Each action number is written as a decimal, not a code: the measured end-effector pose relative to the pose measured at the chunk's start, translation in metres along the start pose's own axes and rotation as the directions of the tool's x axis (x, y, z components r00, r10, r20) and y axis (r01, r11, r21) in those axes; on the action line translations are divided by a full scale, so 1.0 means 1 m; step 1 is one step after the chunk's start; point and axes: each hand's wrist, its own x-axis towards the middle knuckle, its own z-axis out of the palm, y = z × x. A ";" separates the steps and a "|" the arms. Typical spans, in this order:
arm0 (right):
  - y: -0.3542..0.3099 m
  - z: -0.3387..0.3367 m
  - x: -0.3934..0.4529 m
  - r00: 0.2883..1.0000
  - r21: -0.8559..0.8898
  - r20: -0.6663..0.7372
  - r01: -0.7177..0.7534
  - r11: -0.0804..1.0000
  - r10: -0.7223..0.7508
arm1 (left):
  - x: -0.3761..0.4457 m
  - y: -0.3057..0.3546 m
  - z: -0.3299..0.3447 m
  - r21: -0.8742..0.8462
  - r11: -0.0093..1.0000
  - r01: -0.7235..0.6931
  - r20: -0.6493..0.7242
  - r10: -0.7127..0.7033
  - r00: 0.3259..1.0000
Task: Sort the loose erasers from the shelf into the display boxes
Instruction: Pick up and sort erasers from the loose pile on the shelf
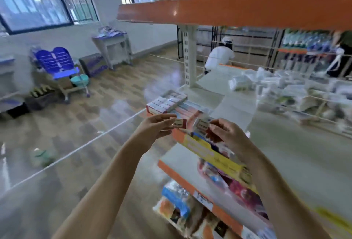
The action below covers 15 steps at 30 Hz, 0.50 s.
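Pinching erasers — left hand point(156, 126) one point(178, 123), right hand point(226, 134) several point(202, 124).

Head-worn view, down over shelf point(238, 105)

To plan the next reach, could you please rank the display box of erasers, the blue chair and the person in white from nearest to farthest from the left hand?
From the left hand:
1. Display box of erasers, just beyond it on the shelf.
2. Blue chair, far left on the floor.
3. Person in white, behind the shelving.
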 end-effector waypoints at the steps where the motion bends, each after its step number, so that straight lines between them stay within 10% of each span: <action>1: -0.004 0.006 0.021 1.000 -0.036 0.003 0.009 0.999 -0.009 | 0.017 0.007 -0.014 0.014 1.000 0.003 -0.001 -0.003 1.000; 15: -0.004 0.085 0.221 0.991 -0.464 -0.128 -0.100 0.880 0.044 | 0.212 0.026 -0.131 0.162 0.987 0.020 0.125 -0.041 0.991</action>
